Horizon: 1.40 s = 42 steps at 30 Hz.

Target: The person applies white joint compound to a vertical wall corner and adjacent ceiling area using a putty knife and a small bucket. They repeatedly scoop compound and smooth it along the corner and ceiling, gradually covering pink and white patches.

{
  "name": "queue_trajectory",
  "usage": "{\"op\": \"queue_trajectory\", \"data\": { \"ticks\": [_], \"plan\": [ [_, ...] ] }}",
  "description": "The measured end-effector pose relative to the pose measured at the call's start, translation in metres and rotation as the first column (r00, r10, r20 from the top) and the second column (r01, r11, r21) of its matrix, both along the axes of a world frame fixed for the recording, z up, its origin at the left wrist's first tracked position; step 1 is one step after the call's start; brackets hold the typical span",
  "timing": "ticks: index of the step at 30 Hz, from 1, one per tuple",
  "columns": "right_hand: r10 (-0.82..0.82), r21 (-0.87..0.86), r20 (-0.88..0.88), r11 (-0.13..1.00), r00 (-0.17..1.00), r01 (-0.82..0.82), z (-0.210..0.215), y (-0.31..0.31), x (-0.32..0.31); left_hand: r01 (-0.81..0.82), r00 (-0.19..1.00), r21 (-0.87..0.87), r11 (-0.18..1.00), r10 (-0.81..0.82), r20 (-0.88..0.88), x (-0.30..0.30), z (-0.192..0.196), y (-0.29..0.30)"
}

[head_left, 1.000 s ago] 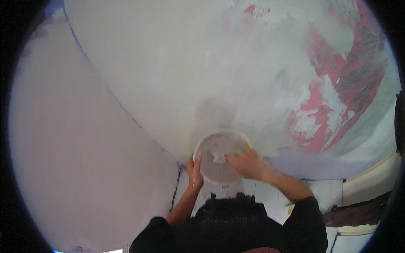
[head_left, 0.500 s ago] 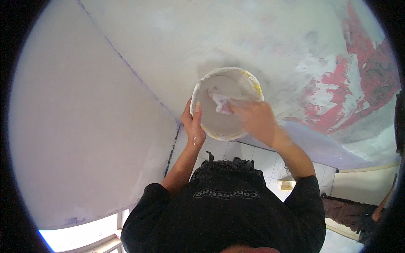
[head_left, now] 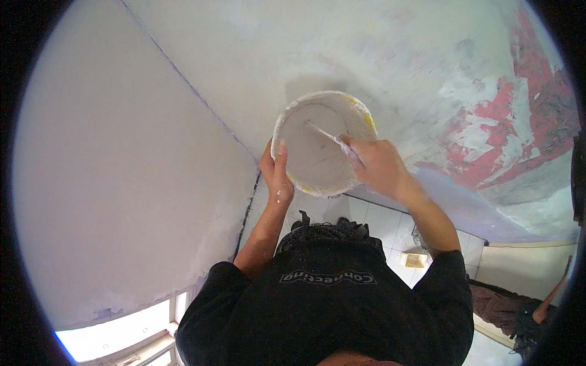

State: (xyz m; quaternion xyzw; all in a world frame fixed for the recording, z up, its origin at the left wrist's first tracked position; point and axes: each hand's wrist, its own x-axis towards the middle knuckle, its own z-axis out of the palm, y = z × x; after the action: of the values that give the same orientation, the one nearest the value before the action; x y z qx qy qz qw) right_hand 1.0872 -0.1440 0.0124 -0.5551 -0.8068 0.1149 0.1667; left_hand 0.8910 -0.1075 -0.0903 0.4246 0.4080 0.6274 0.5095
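A round white bucket [head_left: 282, 125], its rim crusted with white and marked with yellow patches, is held up in front of me. My left hand [head_left: 278, 171] grips its left side, thumb over the rim and fingers around the outside. Pale grey-white paste coats the inside. My right hand [head_left: 381, 166] is at the bucket's right edge, closed around a putty knife [head_left: 326, 132] with a whitish, purple-tinged handle. Its blade shows almost edge-on and slants into the bucket; whether the tip touches the paste I cannot tell.
A patchy white wall [head_left: 390, 55] with pink and grey areas stands ahead, meeting a smooth pale wall [head_left: 122, 171] on the left. Below are floor tiles [head_left: 390, 219] and a yellowish block-like thing [head_left: 415, 260]. Another person [head_left: 510, 308] is at lower right, beyond my arm.
My right hand has turned the putty knife from a broad, blurred view to nearly edge-on and shifted slightly right. The bucket sits slightly higher and further left in view.
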Motion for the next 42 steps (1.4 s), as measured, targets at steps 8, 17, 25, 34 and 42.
{"op": "queue_trajectory", "data": {
  "ticks": [8, 17, 25, 34, 42],
  "plan": [
    [0.036, 0.026, -0.274, 0.999, 0.961, -0.029, -0.056, 0.002, -0.033, -0.037, 0.985, 0.078, 0.996, 0.049, -0.168, -0.005, -0.006, 0.0],
    [-0.441, -0.437, -0.833, 0.895, 0.333, 0.092, -0.093, 0.026, -0.046, -0.052, 0.985, -0.006, 0.999, 0.05, -0.163, -0.017, -0.029, 0.021],
    [-0.218, -0.181, -0.934, 0.971, 0.282, 0.153, -0.061, 0.052, 0.009, -0.03, 0.989, -0.247, 0.968, 0.064, 0.131, -0.017, -0.01, 0.071],
    [0.111, -0.036, -0.926, 0.925, -0.36, 0.378, 0.149, 0.001, -0.01, 0.061, 0.976, -0.367, 0.928, 0.021, 0.215, -0.062, 0.08, 0.016],
    [-0.004, 0.874, -0.432, 0.246, 0.902, 0.42, 0.343, 0.051, -0.031, 0.183, 0.974, -0.423, 0.887, -0.105, 0.202, -0.088, 0.106, -0.002]
  ]
}}
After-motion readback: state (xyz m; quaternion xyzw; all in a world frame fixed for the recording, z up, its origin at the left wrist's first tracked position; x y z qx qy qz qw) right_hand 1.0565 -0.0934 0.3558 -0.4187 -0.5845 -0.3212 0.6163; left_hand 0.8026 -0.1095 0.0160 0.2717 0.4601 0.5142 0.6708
